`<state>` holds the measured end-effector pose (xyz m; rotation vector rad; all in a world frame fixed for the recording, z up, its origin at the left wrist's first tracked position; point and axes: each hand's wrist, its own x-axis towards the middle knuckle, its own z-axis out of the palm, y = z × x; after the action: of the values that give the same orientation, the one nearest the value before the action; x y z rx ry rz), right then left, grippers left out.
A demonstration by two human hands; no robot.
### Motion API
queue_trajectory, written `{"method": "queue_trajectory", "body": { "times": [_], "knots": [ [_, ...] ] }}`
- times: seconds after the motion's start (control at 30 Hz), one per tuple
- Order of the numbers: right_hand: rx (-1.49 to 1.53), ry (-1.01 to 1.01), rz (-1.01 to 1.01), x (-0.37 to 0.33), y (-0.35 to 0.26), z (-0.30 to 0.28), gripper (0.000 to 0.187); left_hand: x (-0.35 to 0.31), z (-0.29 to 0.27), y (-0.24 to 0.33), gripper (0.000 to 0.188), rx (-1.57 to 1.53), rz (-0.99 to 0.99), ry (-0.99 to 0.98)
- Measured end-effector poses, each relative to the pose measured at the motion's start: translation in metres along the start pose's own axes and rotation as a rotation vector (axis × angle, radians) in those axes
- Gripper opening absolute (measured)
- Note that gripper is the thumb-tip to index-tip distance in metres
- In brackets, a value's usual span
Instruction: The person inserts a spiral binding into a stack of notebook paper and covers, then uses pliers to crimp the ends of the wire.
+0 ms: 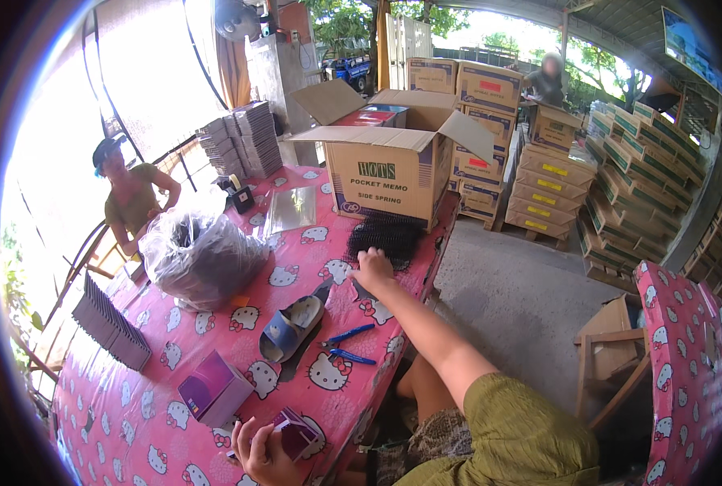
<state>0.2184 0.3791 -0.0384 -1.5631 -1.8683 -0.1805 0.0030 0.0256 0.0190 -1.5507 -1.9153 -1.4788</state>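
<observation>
My left hand [259,455] is closed round a small purple-covered memo pad [298,436] at the near edge of the table. My right hand [373,271] reaches far forward, its fingers pinched at the near edge of a heap of black spiral binding coils [389,236]. How many coils the fingers hold cannot be made out. Beside my left hand stands a stack of purple-covered memo pads [215,389]. Between my hands lie blue-handled pliers [349,344] and a blue-grey slide sandal [293,328] on a dark sheet.
A pink patterned cloth covers the table [166,421]. On it stand an open carton [387,174], a plastic bag of dark contents [203,255], a tape dispenser [238,194] and stacked pads [110,324]. A person [130,194] sits across at left; another [547,81] stands among cartons.
</observation>
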Motion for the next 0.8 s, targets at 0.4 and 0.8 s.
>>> {"method": "queue_trajectory", "body": {
  "times": [0.4,0.8],
  "knots": [
    [-0.233,-0.382,0.072,0.034,0.020,0.011,0.017,-0.003,-0.004,-0.008,0.017,-0.065,-0.084,-0.085],
    [-0.197,-0.314,-0.107,0.039,0.004,0.003,0.028,-0.003,-0.006,-0.006,0.020,-0.074,-0.128,-0.137]
  ]
}}
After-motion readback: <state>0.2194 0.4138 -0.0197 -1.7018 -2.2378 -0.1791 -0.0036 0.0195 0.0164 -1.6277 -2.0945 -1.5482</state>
